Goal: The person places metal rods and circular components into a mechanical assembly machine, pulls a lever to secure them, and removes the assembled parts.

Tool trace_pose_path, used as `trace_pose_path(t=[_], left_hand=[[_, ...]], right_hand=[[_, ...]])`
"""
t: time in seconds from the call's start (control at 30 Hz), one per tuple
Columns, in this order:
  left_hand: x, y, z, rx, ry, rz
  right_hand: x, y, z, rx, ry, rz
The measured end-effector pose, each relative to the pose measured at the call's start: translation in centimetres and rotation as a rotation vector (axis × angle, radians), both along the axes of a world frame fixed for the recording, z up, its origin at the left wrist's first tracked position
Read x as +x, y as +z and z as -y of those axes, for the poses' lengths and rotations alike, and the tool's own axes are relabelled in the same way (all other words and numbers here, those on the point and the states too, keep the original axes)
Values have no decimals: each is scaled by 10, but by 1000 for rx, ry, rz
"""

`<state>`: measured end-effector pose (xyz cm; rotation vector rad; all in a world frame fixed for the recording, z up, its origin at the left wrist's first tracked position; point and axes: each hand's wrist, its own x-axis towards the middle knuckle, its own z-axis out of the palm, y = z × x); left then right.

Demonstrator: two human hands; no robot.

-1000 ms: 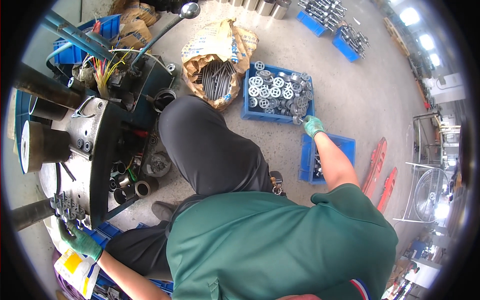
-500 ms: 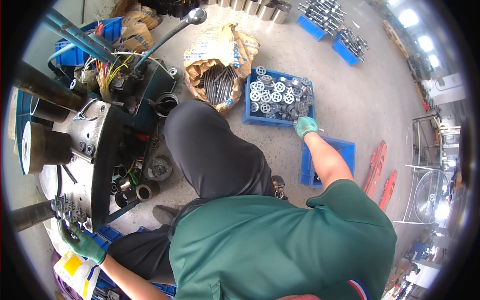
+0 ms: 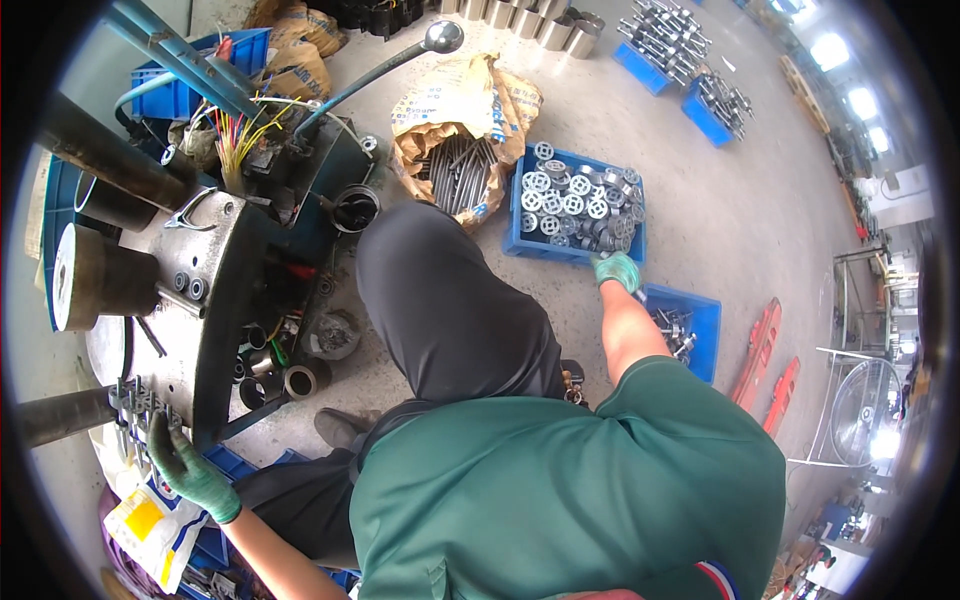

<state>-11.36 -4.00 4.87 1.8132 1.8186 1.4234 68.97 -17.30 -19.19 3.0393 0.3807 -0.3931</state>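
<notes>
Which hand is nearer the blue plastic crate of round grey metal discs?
Right. The green-gloved right hand is at the near edge of the crate; the green-gloved left hand is far to its left, by clustered grey metal parts.

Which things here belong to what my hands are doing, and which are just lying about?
Seemingly in use:
- clustered metal parts by the left hand
- blue crate of metal discs by the right hand
- second blue crate nearby

Seemingly just lying about:
- fan
- red bars
- silver cylinders
</notes>
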Motion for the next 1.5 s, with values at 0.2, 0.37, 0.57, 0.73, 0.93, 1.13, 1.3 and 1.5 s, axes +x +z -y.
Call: trace_pose_path(t=[0.2,0.37,0.57,0.73,0.93,1.13,1.3,1.5], left_hand=[[87,9,14,-140,-179,227],[136,25,13,-209,-429,137],[155,19,-2,-266,-596,-169],[155,-16,-13,-316,-648,-200],[168,-27,-8,-258,-689,-143],[178,-14,-6,-332,-758,271],[190,-14,-12,-336,-753,872],[185,-19,-40,-505,-551,977]], right_hand=[[-12,-48,4,378,-387,-59],[-29,-62,-10,890,-591,-383],[-107,-36,21,930,-553,-1053],[-89,76,-31,858,-472,-1194],[-129,277,-137,988,389,-1595],[-307,383,-204,859,954,-1661],[-455,356,-217,918,844,-1801],[-515,329,-250,1067,1346,-1441]])
